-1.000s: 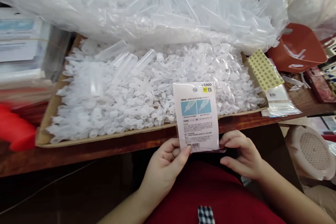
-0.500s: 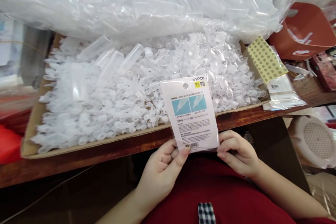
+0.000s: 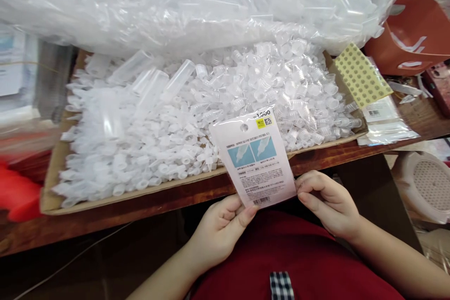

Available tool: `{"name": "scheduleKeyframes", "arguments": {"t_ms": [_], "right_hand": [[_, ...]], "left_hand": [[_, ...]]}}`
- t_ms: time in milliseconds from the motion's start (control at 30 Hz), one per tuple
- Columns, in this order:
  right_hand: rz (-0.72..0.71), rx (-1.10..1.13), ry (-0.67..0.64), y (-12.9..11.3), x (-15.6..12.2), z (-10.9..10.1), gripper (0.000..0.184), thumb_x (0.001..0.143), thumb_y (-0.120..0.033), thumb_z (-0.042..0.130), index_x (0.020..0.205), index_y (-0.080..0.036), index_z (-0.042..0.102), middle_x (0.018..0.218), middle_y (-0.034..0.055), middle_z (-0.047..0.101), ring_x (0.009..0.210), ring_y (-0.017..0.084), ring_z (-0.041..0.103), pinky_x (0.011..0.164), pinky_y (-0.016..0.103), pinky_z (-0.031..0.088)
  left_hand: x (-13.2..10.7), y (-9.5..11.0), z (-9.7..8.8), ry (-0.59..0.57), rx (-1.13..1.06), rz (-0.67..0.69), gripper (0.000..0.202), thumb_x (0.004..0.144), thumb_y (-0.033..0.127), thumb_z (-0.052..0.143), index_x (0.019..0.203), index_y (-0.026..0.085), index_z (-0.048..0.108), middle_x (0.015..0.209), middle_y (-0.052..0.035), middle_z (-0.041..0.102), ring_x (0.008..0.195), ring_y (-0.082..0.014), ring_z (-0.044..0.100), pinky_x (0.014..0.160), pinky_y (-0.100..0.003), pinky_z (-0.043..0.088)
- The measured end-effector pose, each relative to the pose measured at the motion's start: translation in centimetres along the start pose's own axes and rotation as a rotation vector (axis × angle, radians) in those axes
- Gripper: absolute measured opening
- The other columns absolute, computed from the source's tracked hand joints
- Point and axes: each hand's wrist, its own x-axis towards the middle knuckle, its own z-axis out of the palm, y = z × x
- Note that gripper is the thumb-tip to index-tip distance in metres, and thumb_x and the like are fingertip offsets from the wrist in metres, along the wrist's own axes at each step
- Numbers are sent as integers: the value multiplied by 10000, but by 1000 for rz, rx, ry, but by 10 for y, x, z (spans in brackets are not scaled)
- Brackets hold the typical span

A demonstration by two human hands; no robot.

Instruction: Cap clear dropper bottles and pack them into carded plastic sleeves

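A small clear packet with a pale pink printed card point(image 3: 256, 157) stands upright over my lap, tilted a little to the left. My left hand point(image 3: 221, 227) pinches its lower left corner with the thumb on the front. At the lower right corner my right hand point(image 3: 326, 201) grips the packet's edge with curled fingers. Just behind the packet lies a flat cardboard tray point(image 3: 52, 197) heaped with several small clear plastic caps and tubes point(image 3: 197, 117).
A big clear plastic bag of tubes point(image 3: 197, 4) rests behind the tray. A yellow dotted sheet point(image 3: 360, 75) and clear packets point(image 3: 383, 124) lie on the wooden table point(image 3: 415, 117) at right, by a red bin point(image 3: 411, 37). A white perforated basket point(image 3: 429, 185) sits lower right.
The packet has tilted further to the left and my hands have shifted slightly with it. The view has drifted a little; the tray and bag stay in place.
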Motion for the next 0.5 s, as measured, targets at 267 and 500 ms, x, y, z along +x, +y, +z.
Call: {"name": "scheduleKeyframes", "arguments": {"t_ms": [267,500], "right_hand": [[-24,-33,13,3,-1,2,156,837,-49,565,847,-205,560,781,24,622,719,122,622,659,216,527],[14,77,-1,0,-1,5,118,834,-79,589,803,-190,564,751,27,631,691,117,619,634,209,524]], "left_hand": [[5,6,5,35,-105,-97,214,802,401,696,966,288,777,1067,2,771,991,-210,713,938,-291,528],[3,6,7,123,45,-82,308,801,471,670,1029,286,760,1081,-14,766,1020,-240,701,966,-340,520]]}}
